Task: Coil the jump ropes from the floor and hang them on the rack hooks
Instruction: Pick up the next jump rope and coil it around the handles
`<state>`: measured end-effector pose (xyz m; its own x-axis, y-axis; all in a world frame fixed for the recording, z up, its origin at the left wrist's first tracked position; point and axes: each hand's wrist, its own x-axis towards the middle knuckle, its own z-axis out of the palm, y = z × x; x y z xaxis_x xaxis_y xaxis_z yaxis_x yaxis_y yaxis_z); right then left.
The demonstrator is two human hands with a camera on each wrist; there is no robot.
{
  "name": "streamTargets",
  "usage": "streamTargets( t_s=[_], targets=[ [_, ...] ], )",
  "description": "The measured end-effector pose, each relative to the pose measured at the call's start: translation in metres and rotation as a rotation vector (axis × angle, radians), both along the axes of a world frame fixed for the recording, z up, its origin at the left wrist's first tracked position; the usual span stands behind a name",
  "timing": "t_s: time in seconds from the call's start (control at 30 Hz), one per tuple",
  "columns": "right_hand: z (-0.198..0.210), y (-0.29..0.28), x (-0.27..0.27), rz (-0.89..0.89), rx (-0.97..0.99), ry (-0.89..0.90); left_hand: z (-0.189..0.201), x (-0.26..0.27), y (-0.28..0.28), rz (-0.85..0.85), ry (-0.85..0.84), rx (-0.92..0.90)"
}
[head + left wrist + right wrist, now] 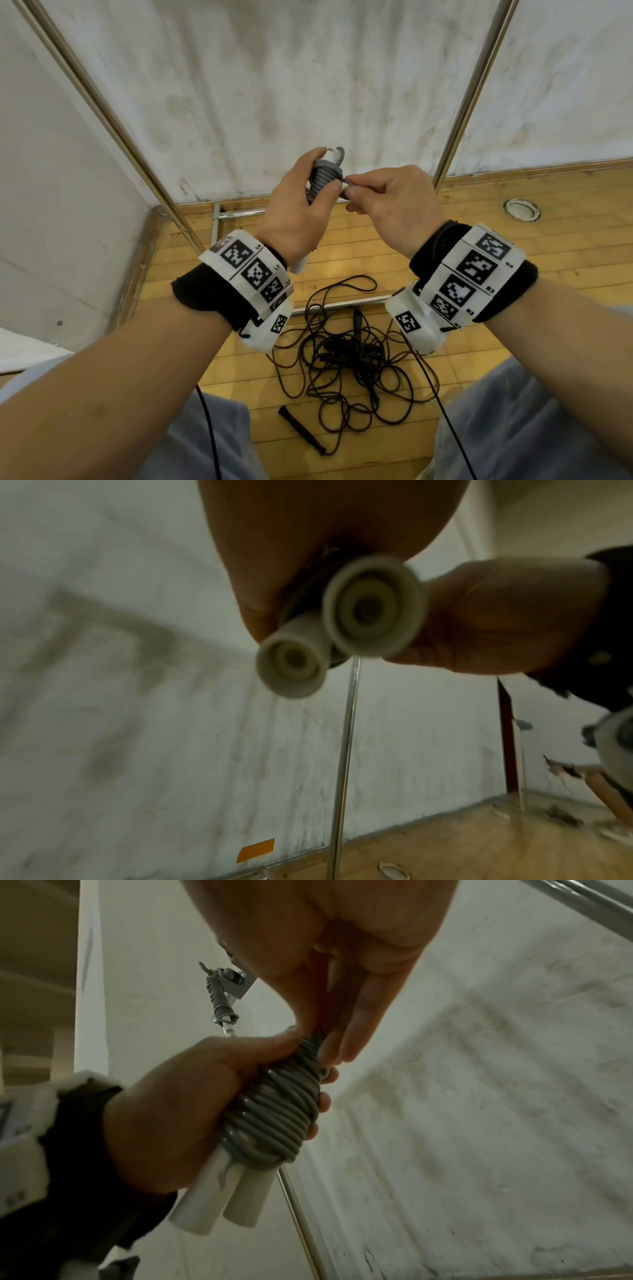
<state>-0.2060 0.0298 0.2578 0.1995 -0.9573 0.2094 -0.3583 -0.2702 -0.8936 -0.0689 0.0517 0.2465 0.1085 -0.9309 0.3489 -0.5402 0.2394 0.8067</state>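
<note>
Hands meet in front of the chest, both on the same grey jump rope. The left hand is wrapped around the bundle: its thumb presses the upper turns and its fingers curl around the far side, as the right wrist view shows. The rope's grey cord is wound in tight turns around its two white handles, which lie side by side and stick out below the palm; the left wrist view looks straight at their round end caps. The right hand pinches the free end of the cord between thumb and forefinger, right at the top of the winding and touching the left thumb. Both wrists carry black bands with white marker tags. Below the hands, on the wooden floor, lies a loose tangle of dark jump ropes with black handles, one handle lying apart near the person's left knee. Two metal poles of the rack rise on either side in front of a stained white wall, with the rack's base bars resting on the floor. In the right wrist view another coiled grey rope hangs high on the rack. No containers are in view.
</note>
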Motion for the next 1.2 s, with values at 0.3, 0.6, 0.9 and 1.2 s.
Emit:
streamTargets(
  t_s=[0.3, 0.6, 0.9, 1.2],
  targets=[
    [-0.003, 0.003, -0.004, -0.013, 0.01, -0.033, -0.006, -0.004, 0.004, -0.065, -0.169, 0.033],
    [-0.001, -0.007, -0.005, 0.024, -0.086, 0.029, 0.0, 0.003, 0.001, -0.133, 0.082, 0.124],
    [0.005, -0.01, -0.012, 0.15, -0.127, 0.067, 0.011, 0.005, 0.005, -0.267, 0.229, 0.197],
    [0.008, -0.01, -0.015, 0.131, -0.058, -0.032, 0.018, 0.004, 0.005, -0.327, 0.438, 0.24]
  ],
)
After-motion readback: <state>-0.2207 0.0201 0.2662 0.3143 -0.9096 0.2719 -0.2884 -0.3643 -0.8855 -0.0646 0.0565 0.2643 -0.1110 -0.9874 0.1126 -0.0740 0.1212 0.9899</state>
